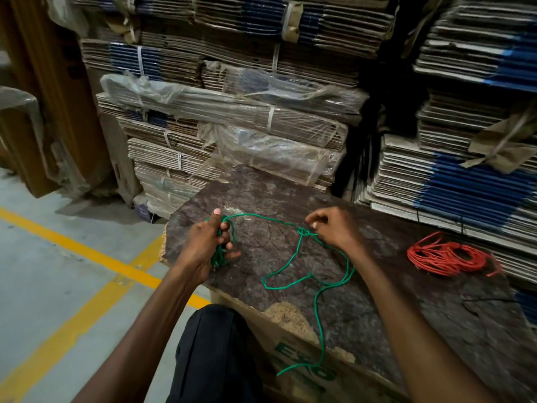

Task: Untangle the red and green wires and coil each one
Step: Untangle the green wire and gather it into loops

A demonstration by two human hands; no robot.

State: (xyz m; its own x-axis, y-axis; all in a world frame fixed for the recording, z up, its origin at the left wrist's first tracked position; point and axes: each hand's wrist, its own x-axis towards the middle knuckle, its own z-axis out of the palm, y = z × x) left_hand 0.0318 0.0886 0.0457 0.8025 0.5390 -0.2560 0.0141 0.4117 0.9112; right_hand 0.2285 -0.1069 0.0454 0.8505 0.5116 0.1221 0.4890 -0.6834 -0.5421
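My left hand [207,245] grips a bundle of coiled green wire [286,267] above the left end of a dark worn board [377,292]. From that bundle the green wire runs right to a small knot beside my right hand [334,228], whose fingertips pinch the wire there. The loose remainder loops over the board and hangs off its front edge. The red wire [444,255] lies as a separate coil on the board to the right, untouched by either hand.
Strapped stacks of flattened cardboard [232,117] rise right behind the board, more at right [465,175]. A printed carton [299,365] sits under the board. My dark-trousered knee [209,344] is below. Grey floor with yellow lines [87,251] lies left.
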